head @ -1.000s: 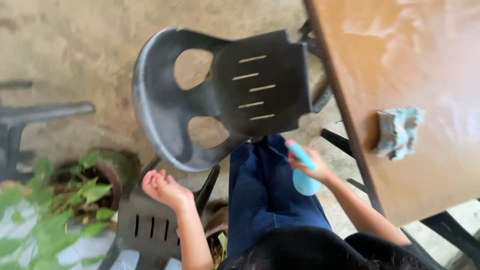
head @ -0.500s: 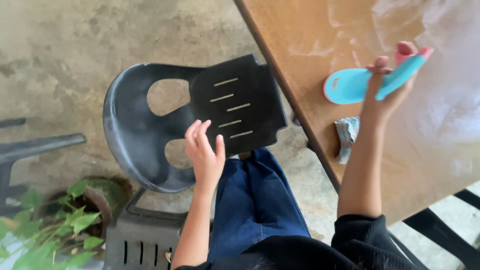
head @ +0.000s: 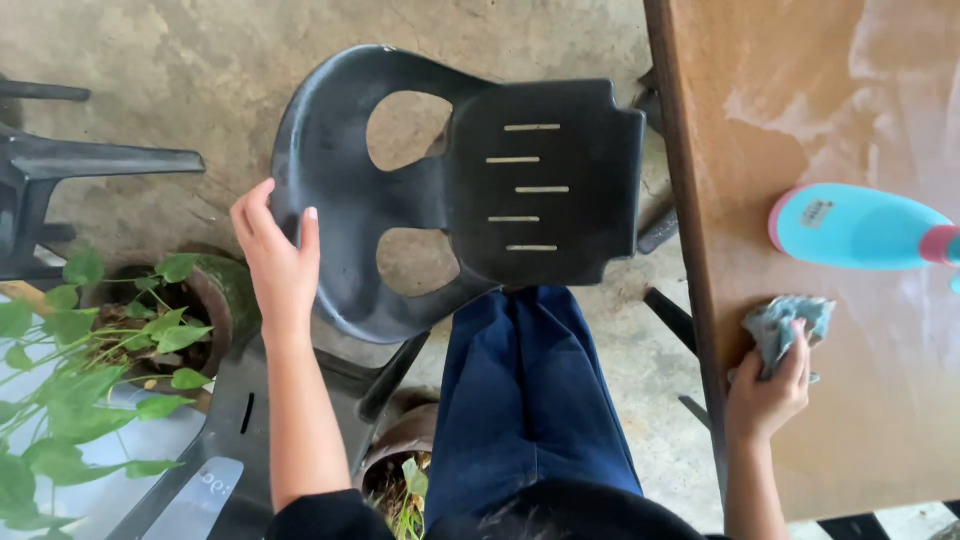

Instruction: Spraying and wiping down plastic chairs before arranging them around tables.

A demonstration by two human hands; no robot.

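Observation:
My left hand grips the curved back edge of a black plastic chair that stands on the concrete floor in front of my legs in blue trousers. My right hand is closed on a crumpled grey-blue cloth near the edge of the brown wooden table. A light blue spray bottle with a pink top lies on its side on the table, a little beyond the cloth.
Another dark chair stands at the far left. A leafy green plant in a brown pot sits by my left arm, and a second chair is below it. A wet patch covers the table's far part.
My right hand has let go of the spray bottle, which now lies on the table, and has taken the cloth. My left hand has moved left onto the chair's back edge.

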